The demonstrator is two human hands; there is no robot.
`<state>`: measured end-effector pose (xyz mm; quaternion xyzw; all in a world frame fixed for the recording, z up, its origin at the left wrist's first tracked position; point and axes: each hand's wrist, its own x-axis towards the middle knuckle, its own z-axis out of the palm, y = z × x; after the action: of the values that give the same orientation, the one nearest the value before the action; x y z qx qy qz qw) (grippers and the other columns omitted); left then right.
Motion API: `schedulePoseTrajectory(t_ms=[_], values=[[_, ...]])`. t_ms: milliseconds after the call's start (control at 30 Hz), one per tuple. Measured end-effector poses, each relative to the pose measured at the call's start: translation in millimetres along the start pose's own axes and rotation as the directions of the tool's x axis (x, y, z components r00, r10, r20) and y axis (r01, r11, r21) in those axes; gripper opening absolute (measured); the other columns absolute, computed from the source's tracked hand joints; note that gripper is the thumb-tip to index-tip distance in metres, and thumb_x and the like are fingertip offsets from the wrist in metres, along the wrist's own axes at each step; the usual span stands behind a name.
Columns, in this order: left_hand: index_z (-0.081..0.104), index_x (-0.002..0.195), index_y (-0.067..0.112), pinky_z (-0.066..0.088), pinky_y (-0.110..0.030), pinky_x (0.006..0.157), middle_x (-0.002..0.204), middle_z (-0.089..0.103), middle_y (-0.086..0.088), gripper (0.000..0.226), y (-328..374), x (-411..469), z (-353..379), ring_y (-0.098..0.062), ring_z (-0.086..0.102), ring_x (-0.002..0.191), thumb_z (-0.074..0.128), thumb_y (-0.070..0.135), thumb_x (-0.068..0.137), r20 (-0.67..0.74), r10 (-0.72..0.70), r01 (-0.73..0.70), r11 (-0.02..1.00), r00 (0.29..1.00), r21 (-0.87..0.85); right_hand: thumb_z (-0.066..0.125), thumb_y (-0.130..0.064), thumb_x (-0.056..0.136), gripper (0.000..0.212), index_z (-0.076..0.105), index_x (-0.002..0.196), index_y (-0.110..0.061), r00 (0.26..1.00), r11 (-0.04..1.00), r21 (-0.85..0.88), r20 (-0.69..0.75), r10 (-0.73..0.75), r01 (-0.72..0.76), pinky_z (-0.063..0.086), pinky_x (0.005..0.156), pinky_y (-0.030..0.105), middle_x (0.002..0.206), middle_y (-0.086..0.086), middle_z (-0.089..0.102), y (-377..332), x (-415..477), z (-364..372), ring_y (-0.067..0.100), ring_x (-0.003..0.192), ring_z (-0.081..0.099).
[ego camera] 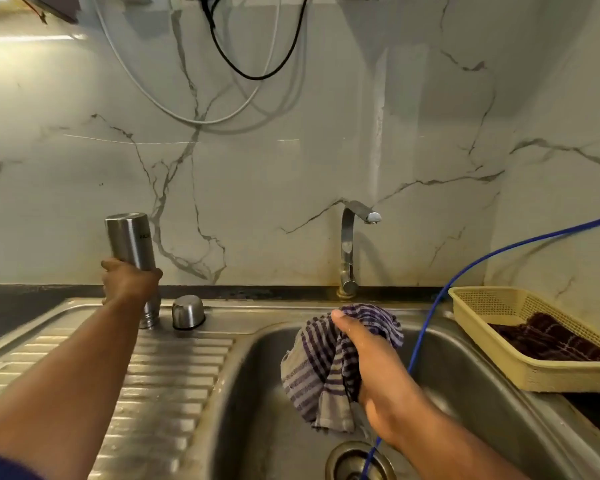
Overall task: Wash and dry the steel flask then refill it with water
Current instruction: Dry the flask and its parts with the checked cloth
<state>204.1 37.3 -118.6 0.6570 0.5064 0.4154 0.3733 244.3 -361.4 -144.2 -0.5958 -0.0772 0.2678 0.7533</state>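
- Two hands are busy: the left hand [129, 282] has its fingers [152, 274] wrapped round the flask [130, 240], and the right hand [371, 368] clutches a bunched striped cloth [319, 368].
- The flask is upside down, base up and threaded mouth down, over the back of the drainboard [167, 368]. Its long axis is close to upright, with the base leaning a little to the left. I cannot tell whether the mouth rests on the steel or hangs just above it.
- The cap [187, 311] sits mouth-down on the drainboard, just beside the flask's neck on its right.
- The cloth hangs over the basin [264, 393], well apart from the flask and to its right, so the flask lies up and to the left of the cloth hand.
- The tap [349, 247] stands behind the basin with no water running, nearer the right hand than the left.
- Judging by this, washing looks done and drying is in hand. The coming move likely needs flask and cloth brought together, either the left hand swinging the flask right over the basin or the right hand carrying the cloth across.
- Since the grip sits low on the body, the upper wall and base are bare for wiping first.
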Motion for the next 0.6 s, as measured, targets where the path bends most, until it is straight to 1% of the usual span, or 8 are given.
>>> schedulePoseTrajectory(t_ms=[67, 167, 267, 367, 433, 500, 567, 600], values=[[0.039, 0.135, 0.006, 0.048, -0.058, 0.103, 0.13, 0.056, -0.024, 0.07, 1, -5, -4, -0.046, 0.057, 0.119, 0.084, 0.015, 0.081, -0.021, 0.046, -0.048, 0.997, 0.999, -0.058, 0.071, -0.049, 0.087, 0.057, 0.062, 0.134, -0.017, 1.0, 1.0, 0.001, -0.024, -0.006, 0.006, 0.055, 0.099, 0.045, 0.108, 0.002, 0.078, -1, 1, -2, 0.022, 0.102, 0.073], [0.041, 0.135, 0.01, 0.047, -0.056, 0.104, 0.129, 0.058, -0.02, 0.069, 22, -23, -20, -0.041, 0.059, 0.118, 0.083, 0.018, 0.081, -0.062, 0.149, -0.156, 0.977, 0.987, -0.146, 0.069, -0.049, 0.089, 0.048, 0.065, 0.126, -0.019, 0.997, 0.998, 0.052, -0.072, -0.021, 0.025, 0.054, 0.096, 0.045, 0.105, 0.004, 0.077, -10, -2, -5, 0.025, 0.102, 0.071], [0.043, 0.137, 0.017, 0.047, -0.051, 0.104, 0.128, 0.061, -0.012, 0.071, 56, -52, -42, -0.034, 0.06, 0.117, 0.084, 0.03, 0.08, -0.024, 0.253, -0.252, 0.939, 0.967, -0.234, 0.064, -0.067, 0.082, 0.067, 0.064, 0.13, -0.02, 0.996, 0.992, 0.115, -0.08, -0.041, 0.051, 0.051, 0.102, 0.048, 0.113, 0.007, 0.075, -16, -4, -8, 0.027, 0.107, 0.07], [0.047, 0.134, 0.021, 0.053, -0.045, 0.097, 0.12, 0.065, -0.002, 0.07, 79, -97, -60, -0.026, 0.065, 0.107, 0.085, 0.04, 0.078, 0.144, 0.349, -0.265, 0.872, 0.926, -0.411, 0.05, -0.079, 0.077, 0.084, 0.06, 0.138, -0.022, 0.992, 0.984, 0.139, -0.086, -0.097, 0.108, 0.047, 0.108, 0.051, 0.123, 0.008, 0.071, -21, -12, -11, 0.027, 0.113, 0.067], [0.052, 0.13, 0.021, 0.057, -0.046, 0.09, 0.115, 0.07, -0.005, 0.066, 76, -131, -60, -0.026, 0.07, 0.102, 0.085, 0.041, 0.077, 0.299, 0.371, -0.158, 0.819, 0.879, -0.552, 0.045, -0.078, 0.08, 0.082, 0.059, 0.139, -0.023, 0.988, 0.985, 0.113, -0.095, -0.12, 0.131, 0.046, 0.109, 0.052, 0.126, 0.008, 0.07, -27, -20, -12, 0.027, 0.115, 0.067], [0.055, 0.131, 0.018, 0.059, -0.051, 0.086, 0.115, 0.071, -0.012, 0.069, 63, -164, -52, -0.033, 0.071, 0.104, 0.085, 0.042, 0.074, 0.471, 0.302, 0.085, 0.764, 0.829, -0.64, 0.047, -0.076, 0.084, 0.079, 0.059, 0.139, -0.021, 0.982, 0.987, 0.062, -0.128, -0.138, 0.147, 0.045, 0.111, 0.052, 0.129, 0.009, 0.069, -33, -28, -14, 0.027, 0.116, 0.066], [0.055, 0.132, 0.013, 0.058, -0.054, 0.088, 0.117, 0.07, -0.018, 0.07, 49, -195, -41, -0.039, 0.071, 0.104, 0.084, 0.042, 0.075, 0.625, 0.187, 0.344, 0.7, 0.758, -0.626, 0.053, -0.076, 0.082, 0.083, 0.056, 0.142, -0.019, 0.974, 0.986, -0.008, -0.153, -0.166, 0.167, 0.044, 0.113, 0.05, 0.134, 0.006, 0.066, -35, -33, -18, 0.025, 0.119, 0.063], [0.056, 0.129, 0.012, 0.059, -0.053, 0.087, 0.114, 0.071, -0.019, 0.067, 45, -208, -35, -0.038, 0.072, 0.099, 0.083, 0.043, 0.077, 0.679, 0.121, 0.448, 0.665, 0.724, -0.597, 0.054, -0.075, 0.082, 0.083, 0.055, 0.143, -0.019, 0.969, 0.981, -0.046, -0.159, -0.192, 0.187, 0.043, 0.113, 0.049, 0.136, 0.004, 0.065, -37, -35, -19, 0.024, 0.121, 0.062]])
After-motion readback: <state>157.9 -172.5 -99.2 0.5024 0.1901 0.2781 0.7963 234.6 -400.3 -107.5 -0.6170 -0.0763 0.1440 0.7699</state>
